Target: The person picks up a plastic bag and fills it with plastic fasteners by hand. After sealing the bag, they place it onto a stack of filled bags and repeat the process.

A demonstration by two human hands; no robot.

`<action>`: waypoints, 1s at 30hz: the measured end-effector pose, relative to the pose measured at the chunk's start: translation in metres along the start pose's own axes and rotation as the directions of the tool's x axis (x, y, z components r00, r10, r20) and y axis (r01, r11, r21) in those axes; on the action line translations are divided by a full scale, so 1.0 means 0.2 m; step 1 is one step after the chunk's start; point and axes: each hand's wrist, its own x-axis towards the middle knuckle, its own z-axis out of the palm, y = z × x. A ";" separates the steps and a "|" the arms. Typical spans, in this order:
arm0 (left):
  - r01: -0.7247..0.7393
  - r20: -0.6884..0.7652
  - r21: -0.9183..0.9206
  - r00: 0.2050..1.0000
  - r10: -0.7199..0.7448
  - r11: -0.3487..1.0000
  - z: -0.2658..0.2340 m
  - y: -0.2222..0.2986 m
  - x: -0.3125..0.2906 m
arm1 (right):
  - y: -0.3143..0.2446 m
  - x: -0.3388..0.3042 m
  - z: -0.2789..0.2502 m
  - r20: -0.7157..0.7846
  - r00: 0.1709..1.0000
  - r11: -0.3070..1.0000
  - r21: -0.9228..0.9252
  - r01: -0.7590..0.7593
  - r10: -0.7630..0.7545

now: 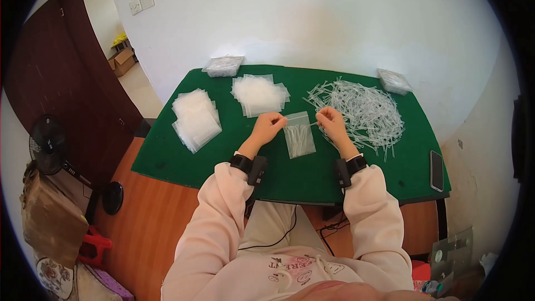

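A small clear zip bag, partly filled with thin clear plastic sticks, is in front of me on the green-covered table. My left hand pinches the bag at its upper left corner. On the other side, my right hand has its fingertips closed on a thin plastic stick, whose end is at the bag's upper right edge. Whether that end is inside the bag, I cannot tell. Close behind my right hand spreads a big loose pile of the same sticks.
Empty flat bags lie in one stack at the back and another stack at the left. Filled packs stand at the back left and back right. A phone lies by the right edge of the table. A fan stands left.
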 end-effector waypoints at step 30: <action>0.199 0.358 -0.327 0.931 -0.074 0.924 0.04 0.12 -0.02 | -0.05 -0.09 0.14 0.340 0.933 0.986 0.073 -0.151 0.118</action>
